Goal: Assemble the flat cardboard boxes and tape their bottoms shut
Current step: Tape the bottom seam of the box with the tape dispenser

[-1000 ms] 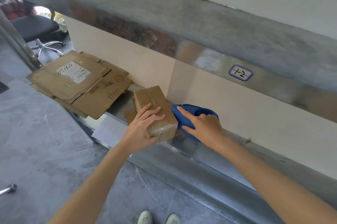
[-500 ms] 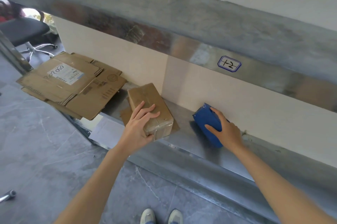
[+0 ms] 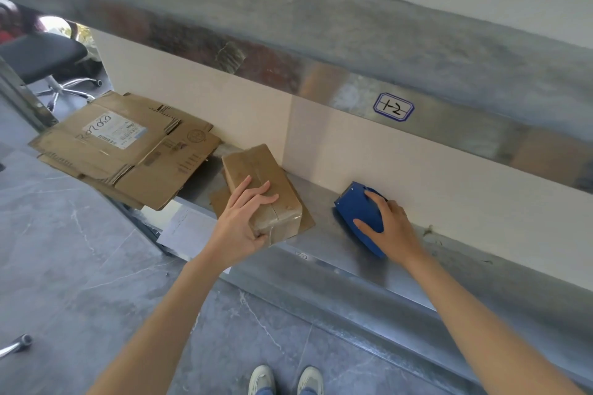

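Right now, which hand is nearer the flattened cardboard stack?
Left. The left hand grips the small box beside the flattened cardboard stack; the right hand rests on the blue tape dispenser, farther off.

A blue-bordered sticker (image 3: 393, 107) on the metal shelf edge (image 3: 465, 134) carries handwritten marks resembling "+2" or "12". A white shipping label (image 3: 114, 131) on the flattened cardboard box (image 3: 128, 150) bears handwriting, seemingly "R07060", a barcode and unreadable small print. A round stamp (image 3: 196, 136) on the same cardboard is illegible.
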Demonstrator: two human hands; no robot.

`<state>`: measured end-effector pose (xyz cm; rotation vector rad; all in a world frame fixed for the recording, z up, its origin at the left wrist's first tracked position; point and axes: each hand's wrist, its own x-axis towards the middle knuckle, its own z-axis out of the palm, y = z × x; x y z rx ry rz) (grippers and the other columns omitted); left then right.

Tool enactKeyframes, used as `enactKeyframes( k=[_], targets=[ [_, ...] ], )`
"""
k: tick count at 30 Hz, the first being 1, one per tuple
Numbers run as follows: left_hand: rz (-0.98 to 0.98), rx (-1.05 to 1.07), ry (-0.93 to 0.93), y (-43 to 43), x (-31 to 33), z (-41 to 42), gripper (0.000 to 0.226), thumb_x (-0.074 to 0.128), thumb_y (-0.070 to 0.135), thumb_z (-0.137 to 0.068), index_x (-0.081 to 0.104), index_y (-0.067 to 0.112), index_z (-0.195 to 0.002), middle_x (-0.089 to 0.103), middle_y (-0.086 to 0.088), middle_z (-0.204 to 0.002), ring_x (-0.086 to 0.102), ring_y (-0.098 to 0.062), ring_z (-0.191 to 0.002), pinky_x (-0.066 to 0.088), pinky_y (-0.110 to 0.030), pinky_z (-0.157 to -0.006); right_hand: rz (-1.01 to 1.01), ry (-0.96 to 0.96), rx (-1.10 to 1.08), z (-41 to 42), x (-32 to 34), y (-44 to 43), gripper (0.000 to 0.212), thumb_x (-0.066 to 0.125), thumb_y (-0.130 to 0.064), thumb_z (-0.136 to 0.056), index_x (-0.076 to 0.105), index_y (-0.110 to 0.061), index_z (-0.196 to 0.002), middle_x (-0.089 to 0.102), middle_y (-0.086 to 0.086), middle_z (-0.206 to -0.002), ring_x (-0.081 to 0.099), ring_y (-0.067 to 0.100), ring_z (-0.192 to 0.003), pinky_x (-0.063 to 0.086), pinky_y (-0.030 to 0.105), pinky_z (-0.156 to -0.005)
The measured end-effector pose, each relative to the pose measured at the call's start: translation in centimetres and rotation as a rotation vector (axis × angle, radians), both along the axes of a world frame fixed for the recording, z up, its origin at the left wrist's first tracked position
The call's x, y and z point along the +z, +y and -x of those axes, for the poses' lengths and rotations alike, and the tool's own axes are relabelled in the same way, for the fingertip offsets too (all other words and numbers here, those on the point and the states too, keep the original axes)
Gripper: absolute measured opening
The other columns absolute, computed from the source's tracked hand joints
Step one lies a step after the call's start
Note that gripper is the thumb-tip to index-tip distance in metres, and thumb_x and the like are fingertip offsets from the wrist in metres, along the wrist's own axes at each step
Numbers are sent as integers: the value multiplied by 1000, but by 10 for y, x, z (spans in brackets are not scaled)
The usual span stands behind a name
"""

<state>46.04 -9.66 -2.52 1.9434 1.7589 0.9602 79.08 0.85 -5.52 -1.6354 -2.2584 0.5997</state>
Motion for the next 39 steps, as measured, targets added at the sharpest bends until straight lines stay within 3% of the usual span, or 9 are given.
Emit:
enactKeyframes(
  k=[2,7,13,20,24,29,32,35,39],
  targets=[
    [3,-10,-6,0,0,0,72,85,13,-67,56,24,-133,38,14,-151,6,-9,-151,16,-31,-118,-52,-51,-27,1,4,-2,65,53,-59,-90,33,-38,-149,39,0,-117,42,22,-108,43,39,-97],
    [13,-3,-7,1,-1,1,72,86,26,-68,55,28,-133,36,17,-152,4,-8,-151,18,-35,-119,-153,-177,11,-1,11,-3,61,51,-50,-97,37,-28,-151,39,8,-135,38,26,-120,35,45,-108],
    [24,3,-29,2,-3,1,65,83,41,-74,53,36,-132,36,20,-151,4,-5,-151,18,-39,-120,-128,-42,1,8,28,-6,56,51,-43,-99,38,-19,-148,47,4,-135,46,26,-124,42,38,-104],
    [40,-4,-6,3,-3,4,62,80,40,-79,51,40,-134,34,23,-152,3,-3,-151,22,-42,-119,-150,55,441,87,64,-11,71,65,-56,-85,39,-29,-146,40,-10,-146,36,8,-134,36,29,-104],
    [36,-37,60,3,-4,9,62,76,43,-82,50,38,-138,33,20,-154,5,-8,-152,24,-44,-119,-148,16,607,123,65,-10,77,74,-50,-80,44,-24,-145,39,-7,-150,33,10,-137,25,23,-106],
    [11,-90,102,4,-5,14,65,68,53,-85,47,34,-143,34,15,-155,8,-12,-152,23,-41,-118,-150,152,553,130,57,-3,57,81,-38,-77,65,-16,-127,54,-7,-136,45,8,-126,43,26,-95],
    [-8,-93,104,5,-6,15,65,66,54,-86,45,33,-143,34,16,-156,9,-11,-152,24,-41,-118,-149,204,537,129,51,-3,53,81,-35,-76,68,-16,-124,60,-6,-130,48,7,-123,45,26,-94],
    [11,-89,61,3,-5,16,66,65,58,-84,44,31,-140,33,20,-156,7,-6,-151,27,-41,-118,-134,199,541,128,52,-2,55,80,-41,-76,67,-19,-125,59,-9,-131,46,4,-124,43,24,-94],
    [-21,-94,-24,-1,-4,15,59,66,55,-86,52,28,-137,24,19,-160,9,-8,-152,24,-35,-118,-78,181,540,128,57,-3,61,69,-62,-77,65,-25,-125,53,-17,-131,37,-11,-122,30,7,-88]
  ],
)
